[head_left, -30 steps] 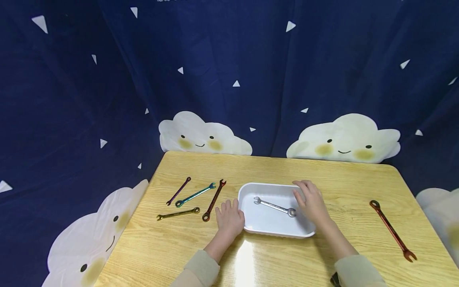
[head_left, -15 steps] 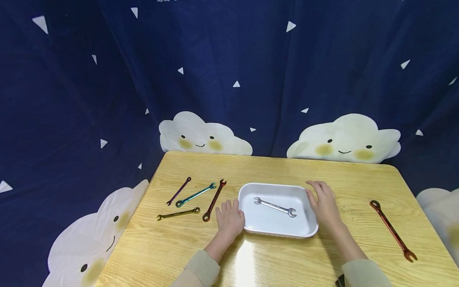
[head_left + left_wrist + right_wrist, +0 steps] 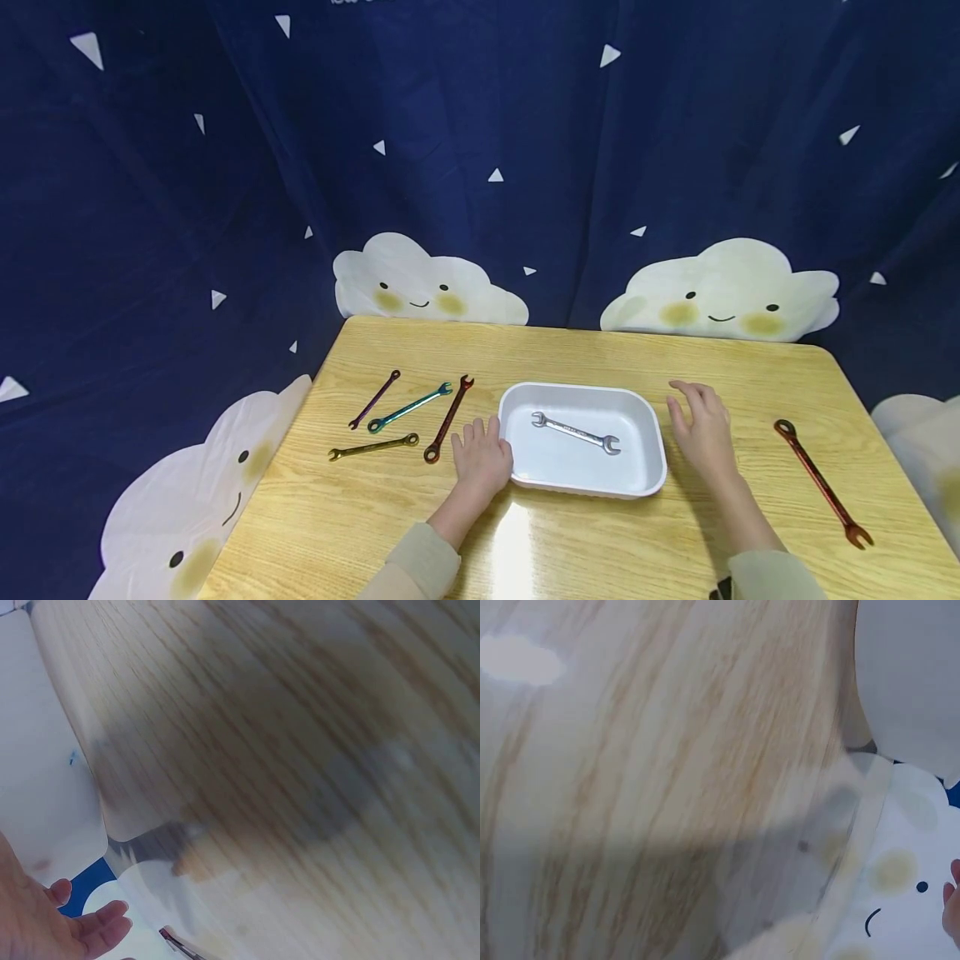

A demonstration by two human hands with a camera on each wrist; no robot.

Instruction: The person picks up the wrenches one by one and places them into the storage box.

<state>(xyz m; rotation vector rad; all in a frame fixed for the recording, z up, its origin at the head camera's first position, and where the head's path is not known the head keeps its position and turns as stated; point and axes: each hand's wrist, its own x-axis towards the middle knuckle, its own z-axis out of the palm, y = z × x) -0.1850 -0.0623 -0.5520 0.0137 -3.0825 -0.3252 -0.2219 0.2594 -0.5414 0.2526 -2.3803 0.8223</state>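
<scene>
A white plastic tray (image 3: 540,464) sits mid-table in the head view, with a silver open-end wrench (image 3: 573,432) lying slantwise inside. My left hand (image 3: 482,457) rests against the tray's left side, its fingers pointing away from me. In the left wrist view part of that hand (image 3: 45,930) shows beside the tray wall (image 3: 45,750). On the other side my right hand (image 3: 703,431) is apart from the tray, fingers loosely bent and holding nothing. Only its fingertips (image 3: 952,896) appear in the right wrist view, below the tray wall (image 3: 915,675).
Left of the tray lie a dark red wrench (image 3: 449,419), a teal wrench (image 3: 408,408), a purple wrench (image 3: 374,400) and a gold wrench (image 3: 372,448). A larger red wrench (image 3: 819,481) lies at the table's right. A blue curtain (image 3: 480,125) hangs behind the wooden table (image 3: 585,354).
My right hand has let go of the tray's right rim and moved away to the right. The left hand, tray and wrenches look unmoved.
</scene>
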